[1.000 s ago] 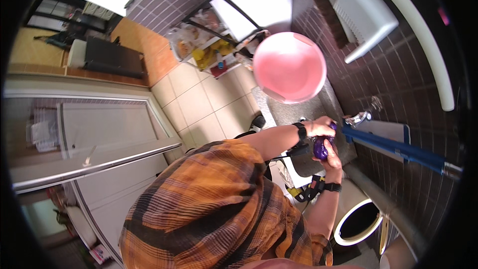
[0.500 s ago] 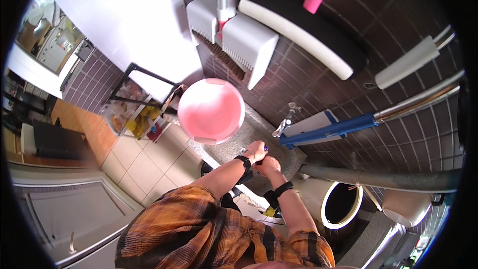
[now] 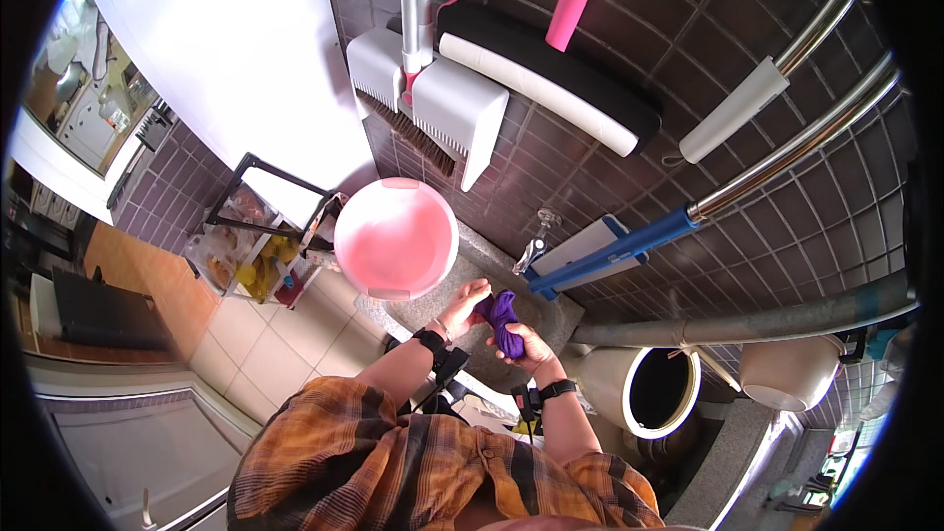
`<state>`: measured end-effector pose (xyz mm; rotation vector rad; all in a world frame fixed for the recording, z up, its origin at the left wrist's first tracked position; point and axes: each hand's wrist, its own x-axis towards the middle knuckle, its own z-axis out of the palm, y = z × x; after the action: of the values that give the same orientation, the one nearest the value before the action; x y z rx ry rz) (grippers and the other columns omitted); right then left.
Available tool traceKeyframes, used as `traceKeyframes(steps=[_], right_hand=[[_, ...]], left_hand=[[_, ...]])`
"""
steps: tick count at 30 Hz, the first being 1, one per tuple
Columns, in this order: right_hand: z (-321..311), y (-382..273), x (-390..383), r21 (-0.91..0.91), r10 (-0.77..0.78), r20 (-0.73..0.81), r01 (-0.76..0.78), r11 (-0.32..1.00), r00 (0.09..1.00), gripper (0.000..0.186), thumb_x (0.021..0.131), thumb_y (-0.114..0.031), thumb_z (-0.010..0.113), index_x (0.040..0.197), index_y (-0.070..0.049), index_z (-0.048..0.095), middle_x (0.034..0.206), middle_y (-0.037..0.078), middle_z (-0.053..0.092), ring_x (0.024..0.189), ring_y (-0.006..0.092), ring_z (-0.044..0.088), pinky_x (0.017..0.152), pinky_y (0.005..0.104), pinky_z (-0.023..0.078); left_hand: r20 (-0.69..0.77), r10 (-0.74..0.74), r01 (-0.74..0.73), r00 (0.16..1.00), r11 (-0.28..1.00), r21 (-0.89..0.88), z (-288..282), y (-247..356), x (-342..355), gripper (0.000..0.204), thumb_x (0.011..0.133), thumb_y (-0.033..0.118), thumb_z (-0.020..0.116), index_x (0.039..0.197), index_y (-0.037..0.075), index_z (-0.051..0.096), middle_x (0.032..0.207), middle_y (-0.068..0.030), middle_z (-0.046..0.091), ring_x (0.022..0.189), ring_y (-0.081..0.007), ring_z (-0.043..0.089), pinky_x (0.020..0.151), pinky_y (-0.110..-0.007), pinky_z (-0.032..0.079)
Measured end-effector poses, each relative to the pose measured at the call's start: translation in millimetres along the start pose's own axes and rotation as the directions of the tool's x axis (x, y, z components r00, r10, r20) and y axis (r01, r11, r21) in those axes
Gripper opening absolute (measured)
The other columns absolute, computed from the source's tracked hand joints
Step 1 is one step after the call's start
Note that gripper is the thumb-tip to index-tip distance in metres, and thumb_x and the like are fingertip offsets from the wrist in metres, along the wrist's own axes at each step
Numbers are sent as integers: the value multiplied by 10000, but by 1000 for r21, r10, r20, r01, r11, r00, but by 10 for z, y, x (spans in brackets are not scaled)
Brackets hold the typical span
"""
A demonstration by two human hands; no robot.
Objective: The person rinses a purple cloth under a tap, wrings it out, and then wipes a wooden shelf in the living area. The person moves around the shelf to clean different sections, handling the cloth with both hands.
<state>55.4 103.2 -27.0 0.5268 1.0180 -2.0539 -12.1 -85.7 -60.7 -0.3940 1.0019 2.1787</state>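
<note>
A bunched, twisted purple cloth [image 3: 504, 321] hangs over the grey stone sink [image 3: 470, 261]. My right hand [image 3: 533, 348] grips its lower end, fingers wrapped round it. Just beside the cloth's upper left side is my left hand [image 3: 459, 312], its fingers stretched out and not closed on it; whether the fingers touch it I cannot tell. Beyond my hands, a metal tap [image 3: 532, 248] sticks out from the wall. A pink basin [image 3: 395, 239] rests on the sink's far left part.
A blue-handled flat mop [image 3: 619, 252] leans by the tap. Along the tiled wall hang a grey dustpan [image 3: 462, 103] with a brush and a black-and-white sponge mop head [image 3: 551, 79]. At right stand a cream pot [image 3: 612, 388] and a grey pipe [image 3: 747, 323]. A rack [image 3: 264, 236] holds bags.
My hands have come apart from their close grip. The purple cloth, mostly hidden before, now shows in my right hand, while the left has opened. The view has shifted slightly.
</note>
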Motion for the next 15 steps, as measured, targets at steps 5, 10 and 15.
traceKeyframes(steps=[5,10,15], right_hand=[[106,99,-23,188,71,232,-117,975,970,539,880,-395,629,1224,2,511,883,138,669,584,198,611,430,256,455],[121,25,-97,9,9,107,-10,1000,994,533,869,-449,704,1172,-39,548,823,81,645,585,174,610,447,253,446],[219,-58,-6,-486,-100,-126,26,874,987,425,796,-307,788,1073,-41,603,813,46,654,671,165,639,572,297,497]], left_hand=[[332,-71,93,941,994,-52,240,100,-211,513,1000,359,533,1436,112,426,1258,-91,580,1169,-259,589,931,-441,521],[229,-100,11,968,933,359,457,207,-73,330,991,365,565,835,74,588,801,-67,656,777,-178,669,687,-307,542],[170,133,-215,976,536,816,535,168,233,434,947,341,585,663,12,586,602,-91,623,545,-199,626,535,-359,502]])
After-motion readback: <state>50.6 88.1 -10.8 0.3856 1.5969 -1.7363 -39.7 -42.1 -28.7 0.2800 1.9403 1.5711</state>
